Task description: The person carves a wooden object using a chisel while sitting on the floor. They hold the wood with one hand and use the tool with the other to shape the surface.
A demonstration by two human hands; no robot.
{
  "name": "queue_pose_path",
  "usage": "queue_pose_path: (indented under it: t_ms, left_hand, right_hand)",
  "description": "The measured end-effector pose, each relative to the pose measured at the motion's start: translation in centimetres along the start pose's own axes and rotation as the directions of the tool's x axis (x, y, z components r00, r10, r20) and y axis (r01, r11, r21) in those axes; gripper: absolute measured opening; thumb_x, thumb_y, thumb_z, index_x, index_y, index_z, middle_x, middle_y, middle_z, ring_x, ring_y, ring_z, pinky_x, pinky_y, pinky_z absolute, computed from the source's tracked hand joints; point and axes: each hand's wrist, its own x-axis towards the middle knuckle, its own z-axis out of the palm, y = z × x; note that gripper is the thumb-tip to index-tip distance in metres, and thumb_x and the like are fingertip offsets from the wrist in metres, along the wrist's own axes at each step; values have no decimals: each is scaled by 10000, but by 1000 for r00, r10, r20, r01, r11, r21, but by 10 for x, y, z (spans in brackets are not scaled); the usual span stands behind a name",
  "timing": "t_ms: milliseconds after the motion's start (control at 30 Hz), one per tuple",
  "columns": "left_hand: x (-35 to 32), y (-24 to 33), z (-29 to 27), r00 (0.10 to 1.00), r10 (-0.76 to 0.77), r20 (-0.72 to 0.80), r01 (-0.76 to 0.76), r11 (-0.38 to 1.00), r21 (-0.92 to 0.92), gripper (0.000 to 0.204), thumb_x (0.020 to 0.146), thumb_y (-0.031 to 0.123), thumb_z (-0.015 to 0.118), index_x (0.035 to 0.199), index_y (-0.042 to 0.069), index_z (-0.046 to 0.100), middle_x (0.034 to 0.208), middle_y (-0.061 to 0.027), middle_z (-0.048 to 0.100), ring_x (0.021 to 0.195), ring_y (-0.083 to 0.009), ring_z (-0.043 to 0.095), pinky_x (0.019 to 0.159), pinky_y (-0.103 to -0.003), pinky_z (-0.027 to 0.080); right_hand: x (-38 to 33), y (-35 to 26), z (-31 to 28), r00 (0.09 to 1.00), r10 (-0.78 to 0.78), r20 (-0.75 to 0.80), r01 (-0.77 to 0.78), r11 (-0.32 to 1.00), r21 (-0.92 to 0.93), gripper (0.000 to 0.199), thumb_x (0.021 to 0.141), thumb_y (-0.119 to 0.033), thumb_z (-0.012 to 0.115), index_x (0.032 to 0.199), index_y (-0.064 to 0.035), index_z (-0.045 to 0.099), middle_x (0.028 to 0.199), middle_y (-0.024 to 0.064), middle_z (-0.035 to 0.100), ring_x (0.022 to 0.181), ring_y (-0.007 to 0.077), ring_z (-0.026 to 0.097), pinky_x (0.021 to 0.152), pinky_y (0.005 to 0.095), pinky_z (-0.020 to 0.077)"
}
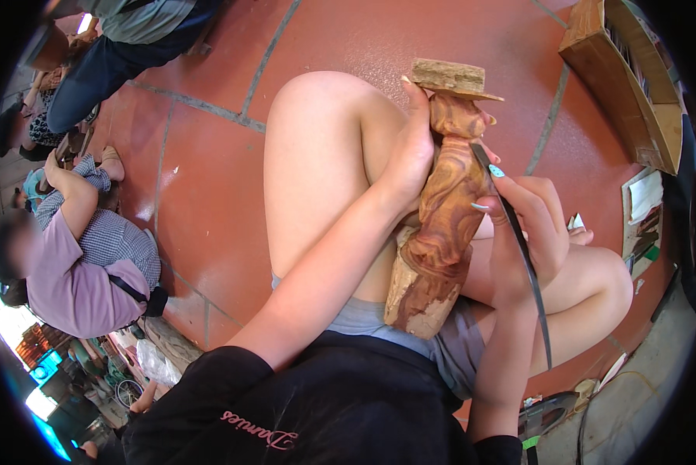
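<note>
A carved wooden figure [452, 205] with swirling brown grain leans across my lap, its flat-brimmed top pointing away from me. Its rough, paler base rests against my shorts. My left hand [414, 155] wraps round the neck and upper side of the figure, with part of its fingers hidden behind the wood. In my right hand [535, 221] is a long, thin, dark file [540, 314], pinched between thumb and fingers. The file's upper end lies against the right side of the figure, just below the neck, while the other end curves down past my wrist.
Red floor tiles [216, 170] surround my bare legs. A cardboard box [596, 70] stands at the far right, with a white cloth [644, 198] nearer. To the left sits a person in a light purple shirt [84, 287]; another in dark trousers [123, 62] is farther off.
</note>
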Motion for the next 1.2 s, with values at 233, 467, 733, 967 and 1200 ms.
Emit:
queue_pose_path:
  t_ms: [233,467,733,967,1200]
  left_hand:
    - [0,-4,7,997,34,-65,-29,997,77,871,873,775,167,1184,28,492,1030,-141,611,816,-246,656,720,-364,573]
    - [-3,-4,5,999,47,-25,-45,995,86,876,869,779,173,1210,31,475,1025,-136,601,784,-274,671,689,-385,580]
    - [-4,-1,5,999,21,-40,-17,995,95,877,872,774,174,1232,28,461,1034,-140,597,784,-269,669,695,-394,582]
    - [-5,2,15,989,43,-143,-25,992,125,858,897,747,188,1150,8,544,989,-95,626,886,-151,607,834,-293,501]
    - [-2,2,12,980,50,-195,-6,976,220,870,911,739,158,1028,2,605,908,-75,640,852,-139,593,803,-293,485]
  right_hand:
    - [3,5,-9,996,-88,-2,87,992,-94,270,639,-30,760,897,-38,683,750,23,654,656,140,597,609,272,339]
    - [13,1,-17,988,-130,86,138,986,-97,269,646,-22,748,904,-43,674,739,7,645,650,135,585,639,289,326]
    - [13,-4,-16,985,-146,92,157,980,-123,222,666,-40,748,872,-55,666,729,-1,634,636,131,571,649,300,300]
    - [16,-4,-18,983,-131,130,152,973,-172,213,671,-53,760,861,-64,664,741,8,634,646,138,568,668,308,302]
    - [13,-16,-10,984,-83,161,123,957,-261,153,769,-76,738,897,-46,661,759,33,618,675,161,512,741,293,328]
